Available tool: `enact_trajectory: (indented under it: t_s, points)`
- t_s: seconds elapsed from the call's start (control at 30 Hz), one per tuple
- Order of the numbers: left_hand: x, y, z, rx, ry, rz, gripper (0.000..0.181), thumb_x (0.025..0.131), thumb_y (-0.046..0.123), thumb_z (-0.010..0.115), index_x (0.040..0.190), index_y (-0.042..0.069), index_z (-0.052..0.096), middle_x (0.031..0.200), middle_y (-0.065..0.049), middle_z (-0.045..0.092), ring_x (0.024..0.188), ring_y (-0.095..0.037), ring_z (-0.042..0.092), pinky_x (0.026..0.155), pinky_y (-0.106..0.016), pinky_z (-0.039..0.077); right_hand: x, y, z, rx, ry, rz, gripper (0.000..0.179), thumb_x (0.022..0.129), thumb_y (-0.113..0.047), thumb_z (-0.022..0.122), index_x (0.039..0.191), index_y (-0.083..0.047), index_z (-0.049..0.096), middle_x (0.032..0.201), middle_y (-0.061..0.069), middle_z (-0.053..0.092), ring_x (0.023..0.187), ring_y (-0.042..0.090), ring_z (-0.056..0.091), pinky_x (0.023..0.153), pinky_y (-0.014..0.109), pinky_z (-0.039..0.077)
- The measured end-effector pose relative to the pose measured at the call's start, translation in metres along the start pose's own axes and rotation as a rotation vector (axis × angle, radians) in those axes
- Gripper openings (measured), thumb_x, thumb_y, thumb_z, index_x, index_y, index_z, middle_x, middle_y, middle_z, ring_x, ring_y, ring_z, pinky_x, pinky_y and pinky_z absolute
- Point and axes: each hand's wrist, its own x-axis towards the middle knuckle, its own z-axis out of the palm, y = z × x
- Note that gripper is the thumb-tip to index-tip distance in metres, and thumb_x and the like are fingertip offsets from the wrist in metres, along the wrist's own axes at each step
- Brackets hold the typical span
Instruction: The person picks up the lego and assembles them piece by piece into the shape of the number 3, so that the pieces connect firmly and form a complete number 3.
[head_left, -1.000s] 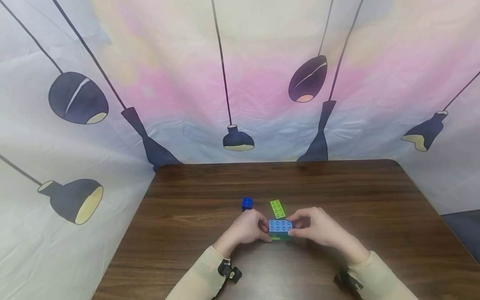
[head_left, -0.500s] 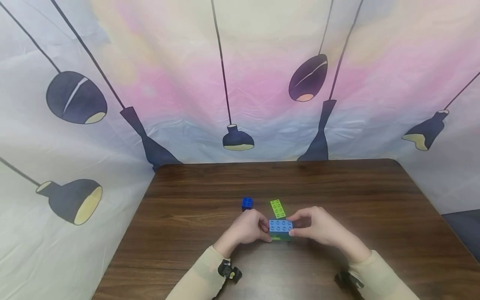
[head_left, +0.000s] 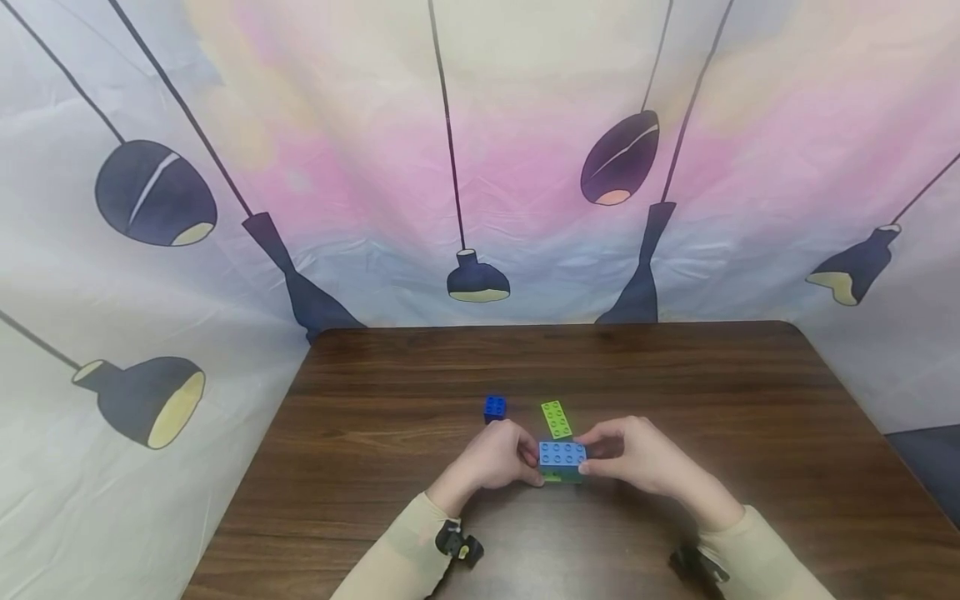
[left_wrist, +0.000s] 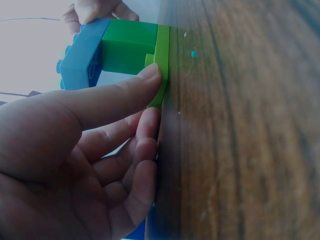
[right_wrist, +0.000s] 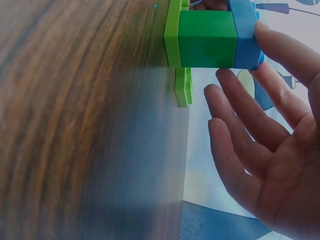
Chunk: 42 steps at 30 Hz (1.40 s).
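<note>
A small stack stands on the table: a lime green plate (left_wrist: 162, 47) at the bottom, a green toy brick (right_wrist: 207, 40) in the middle and a light blue plate (head_left: 562, 452) on top. My left hand (head_left: 491, 455) pinches the left end of the lime plate between thumb and fingers, low against the tabletop. From the other side, my right hand (head_left: 637, 454) holds the right end of the light blue plate with thumb and index finger. Its other fingers are spread loosely beside the stack. In the left wrist view, the blue plate overhangs the green brick on the near side.
Behind the stack lies another lime green plate (head_left: 557, 419) with studs up. A dark blue brick (head_left: 495, 407) stands just beyond my left hand. The brown wooden table (head_left: 390, 367) ends at a wall cloth (head_left: 360, 167) printed with lamps.
</note>
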Motion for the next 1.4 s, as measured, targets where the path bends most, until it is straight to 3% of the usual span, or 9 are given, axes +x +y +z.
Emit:
enact_trajectory:
  t_s: [0.63,1.17,1.3,1.4]
  points:
    - [-0.0004,0.0015,-0.0007,0.009,-0.006,-0.007,0.025,0.073,0.015,0.100,0.080,0.017,0.076,0.072,0.014,0.068,0.070,-0.004,0.062,0.069,-0.028,0.050,0.0001,-0.0003,0.0001,0.002,0.008,0.011,0.027,0.088,-0.033,0.090,0.112,-0.023,0.082,0.108,-0.010,0.078,0.105,0.015,0.072,0.092,0.048,0.059]
    - [0.0006,0.0009,0.0012,0.016,-0.008,0.002,0.024,0.073,0.015,0.100,0.080,0.017,0.077,0.072,0.015,0.068,0.070,-0.003,0.062,0.070,-0.027,0.051,-0.0019,-0.0018,0.0004,-0.032,0.029,0.010,0.027,0.087,-0.035,0.091,0.111,-0.024,0.083,0.109,-0.009,0.079,0.114,0.025,0.071,0.098,0.061,0.053]
    - [0.0006,0.0005,0.0009,0.017,-0.005,0.004,0.024,0.073,0.015,0.100,0.080,0.017,0.078,0.072,0.015,0.068,0.070,-0.003,0.063,0.070,-0.027,0.051,-0.0009,-0.0007,0.0009,-0.020,0.029,0.004,0.026,0.087,-0.034,0.091,0.110,-0.025,0.083,0.108,-0.011,0.078,0.111,0.022,0.071,0.098,0.058,0.054]
    - [0.0001,0.0003,-0.0004,0.012,-0.002,0.006,0.024,0.073,0.014,0.100,0.080,0.017,0.077,0.072,0.014,0.068,0.070,-0.004,0.063,0.070,-0.027,0.051,0.0006,0.0013,0.0012,0.018,0.014,-0.017,0.025,0.088,-0.032,0.091,0.111,-0.025,0.081,0.106,-0.012,0.077,0.106,0.018,0.072,0.094,0.048,0.059]
